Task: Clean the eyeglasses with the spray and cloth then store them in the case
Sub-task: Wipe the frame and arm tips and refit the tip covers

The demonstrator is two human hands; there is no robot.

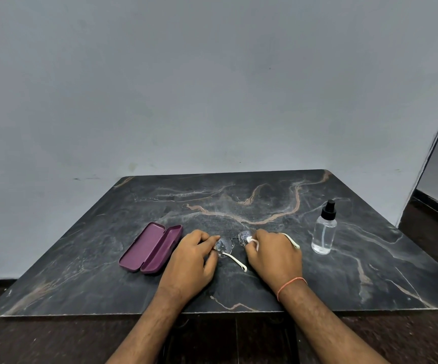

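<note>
The eyeglasses (228, 245) have round lenses speckled with droplets and white temple arms, and lie low over the dark marble table (239, 200). My left hand (191, 258) pinches the frame at the left lens. My right hand (273, 253) holds a small white cloth (252, 241) pressed against the right lens. One white temple arm sticks out toward me between the hands, the other shows to the right of my right hand. A purple case (151, 246) lies open to the left. The clear spray bottle (324, 229) with a black pump top stands upright to the right.
The table stands against a plain grey wall. Its front edge runs just under my wrists, with dark floor below. An orange thread band circles my right wrist.
</note>
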